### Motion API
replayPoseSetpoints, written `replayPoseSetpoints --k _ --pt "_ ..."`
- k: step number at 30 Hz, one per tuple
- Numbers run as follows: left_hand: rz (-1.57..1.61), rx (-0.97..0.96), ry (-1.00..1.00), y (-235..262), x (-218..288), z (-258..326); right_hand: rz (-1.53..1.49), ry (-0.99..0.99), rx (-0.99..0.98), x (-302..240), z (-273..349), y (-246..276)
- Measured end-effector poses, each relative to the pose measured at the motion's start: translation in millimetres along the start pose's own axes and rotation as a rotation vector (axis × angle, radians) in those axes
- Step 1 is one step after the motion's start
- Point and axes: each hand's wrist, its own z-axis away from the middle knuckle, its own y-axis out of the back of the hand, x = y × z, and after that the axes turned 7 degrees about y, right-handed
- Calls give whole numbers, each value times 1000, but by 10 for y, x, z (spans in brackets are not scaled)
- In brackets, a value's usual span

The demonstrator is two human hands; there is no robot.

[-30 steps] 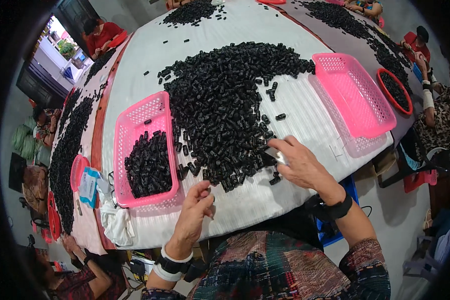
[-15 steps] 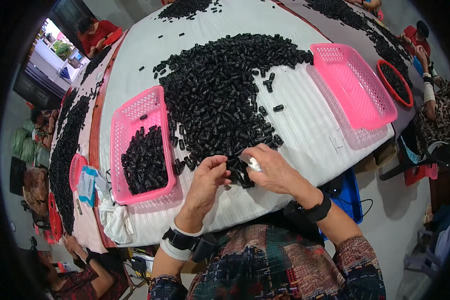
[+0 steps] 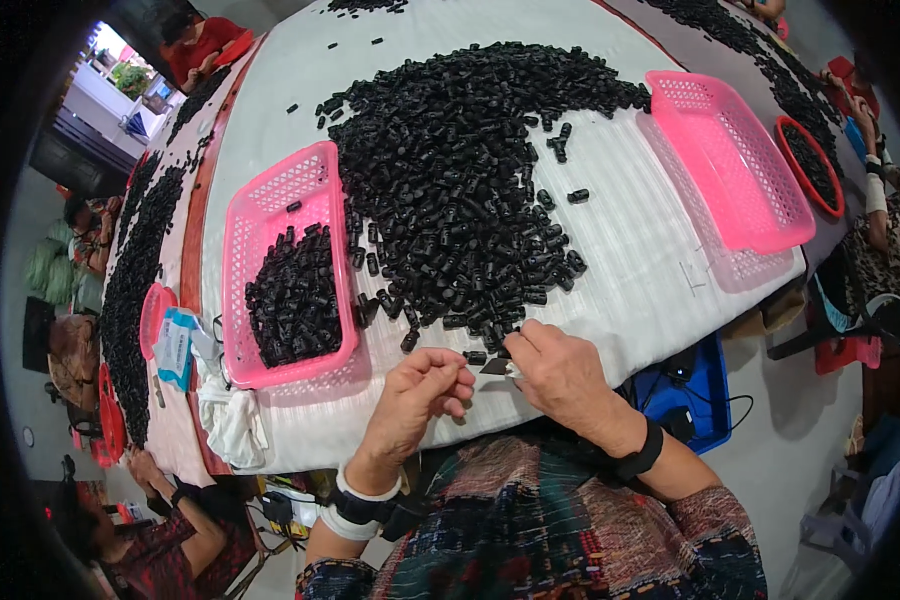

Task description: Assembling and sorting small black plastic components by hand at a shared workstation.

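Note:
My right hand [image 3: 568, 378] grips a small flat blade [image 3: 493, 367] whose held end shows something white, perhaps a wrapping. Left of it, my left hand [image 3: 418, 398] is closed with thumb and forefinger pinched together; whatever they hold is too small or hidden to make out. Both hands are low over the near edge of the table. Just beyond them spreads a large heap of small black cylindrical parts [image 3: 450, 180], and a few of these lie close to my fingertips. Left of the heap, a pink plastic basket [image 3: 348, 335] contains many of the same black parts.
An empty-looking pink basket [image 3: 750, 215] stands at the right. A white cloth [image 3: 232, 425] and a blue-and-white packet [image 3: 176, 350] lie at the left. A blue crate [image 3: 712, 395] is below the table's right edge. Other people [image 3: 195, 50] sit around the tables near more black parts.
The view has shifted slightly. Both hands have drawn back from the heap toward the table's near edge. The blade remains in my right hand.

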Motion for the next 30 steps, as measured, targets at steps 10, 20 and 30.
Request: replayPoseSetpoints --k 10,20,30 --pt "-56 -26 -20 -21 -19 -82 -7 32 -66 62 -37 -7" --pt "-117 -71 -10 -46 -12 -115 -70 31 -155 72 -20 32" --pt "62 -270 60 -107 79 -92 -60 444 220 -43 -81 154"
